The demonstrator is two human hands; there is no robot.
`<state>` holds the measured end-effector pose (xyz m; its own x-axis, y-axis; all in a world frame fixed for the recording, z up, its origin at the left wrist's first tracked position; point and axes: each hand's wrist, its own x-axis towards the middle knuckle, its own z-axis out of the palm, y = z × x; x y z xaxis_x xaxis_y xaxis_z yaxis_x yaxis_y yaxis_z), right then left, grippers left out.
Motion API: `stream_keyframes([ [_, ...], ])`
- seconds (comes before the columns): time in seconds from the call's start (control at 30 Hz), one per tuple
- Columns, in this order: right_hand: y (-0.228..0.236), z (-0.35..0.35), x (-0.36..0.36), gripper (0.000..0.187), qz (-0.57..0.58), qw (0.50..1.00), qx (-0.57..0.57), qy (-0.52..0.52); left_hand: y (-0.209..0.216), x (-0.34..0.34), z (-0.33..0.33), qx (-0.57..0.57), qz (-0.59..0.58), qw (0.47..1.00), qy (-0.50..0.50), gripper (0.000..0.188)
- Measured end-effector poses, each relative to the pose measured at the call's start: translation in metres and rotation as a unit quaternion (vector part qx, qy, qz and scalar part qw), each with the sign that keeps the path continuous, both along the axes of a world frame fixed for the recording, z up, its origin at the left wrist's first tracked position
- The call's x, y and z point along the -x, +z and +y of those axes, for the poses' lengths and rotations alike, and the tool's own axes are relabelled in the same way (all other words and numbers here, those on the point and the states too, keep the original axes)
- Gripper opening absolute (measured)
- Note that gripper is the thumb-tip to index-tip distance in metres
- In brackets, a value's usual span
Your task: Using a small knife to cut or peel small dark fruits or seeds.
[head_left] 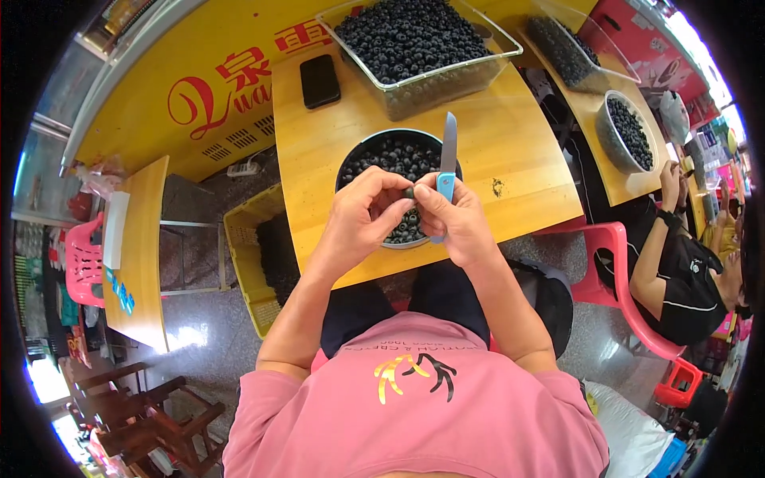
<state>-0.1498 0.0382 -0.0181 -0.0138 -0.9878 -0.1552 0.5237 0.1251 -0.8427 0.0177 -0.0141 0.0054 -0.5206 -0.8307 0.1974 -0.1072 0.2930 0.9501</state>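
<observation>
Where the two hands meet, a small dark berry (409, 193) sits between the left hand's fingertips and the right thumb, above a bowl of similar berries. The left hand (371, 209) pinches it with curled fingers, thumb underneath; the right hand (460, 221) grips a knife (449, 147) by its blue handle, the blade pointing away from the body, the thumb resting beside the berry. Both forearms reach forward with elbows bent outward, drawing together at the fingertips.

Directly beneath the hands is the round bowl (398, 135), partly filled, on a wooden table (518, 159). Beyond them stands a clear tub (434, 97) heaped with berries, and ahead of the left hand lies a black phone (320, 82). Farther left of the hands, a yellow panel (159, 99) carries large red characters and looping Latin letters, with smaller dark print below.

Nearer the body than the hands, the pink shirt (414, 434) bears small lettering, upside down in this view, over a gold and black branching emblem. Well to the right, a co-worker (677, 275) in black wears a small pale emblem, too small to make out.
</observation>
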Motion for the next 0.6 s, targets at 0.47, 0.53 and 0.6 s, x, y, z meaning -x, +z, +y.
stream_keyframes([
  [0.47, 0.011, -0.001, -0.004, 0.022, 0.036, 0.998, 0.018, -0.041, -0.009, 0.009, -0.006, 0.095, -0.018, 0.995, 0.003, 0.014],
  [0.53, 0.010, -0.002, -0.001, 0.022, 0.015, 0.999, 0.016, -0.026, -0.022, 0.011, -0.005, 0.077, 0.012, 0.997, 0.013, 0.014],
  [0.6, 0.010, -0.001, -0.001, 0.022, -0.008, 1.000, 0.012, -0.010, -0.030, 0.011, -0.004, 0.013, 0.109, 0.994, -0.004, 0.016],
])
